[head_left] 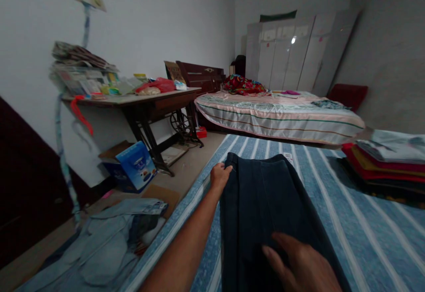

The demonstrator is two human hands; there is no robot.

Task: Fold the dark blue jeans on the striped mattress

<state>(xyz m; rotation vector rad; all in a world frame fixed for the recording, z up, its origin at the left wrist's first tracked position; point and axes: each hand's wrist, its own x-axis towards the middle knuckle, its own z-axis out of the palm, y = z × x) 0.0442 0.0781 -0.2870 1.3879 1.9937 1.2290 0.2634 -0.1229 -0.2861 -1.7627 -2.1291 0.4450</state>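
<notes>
Dark navy trousers [265,194], doubled lengthwise, lie on a blue bedspread with white stripes [318,181]. My left hand [220,176] is closed on the left corner of their waistband, thumb on top. Over the lower part of the legs is my right hand [299,261], its thumb and fingers apart. Whether it presses on the cloth or hovers just above, I cannot tell. A small white label [287,157] shows beside the waistband's right end.
Folded clothes [388,168] are stacked on the bed's right side. Light-blue denim [106,239] lies heaped at lower left, near a blue box [133,166]. Beyond are a sewing-machine table [146,99] with clutter, a second bed [265,115] and a wardrobe [285,57].
</notes>
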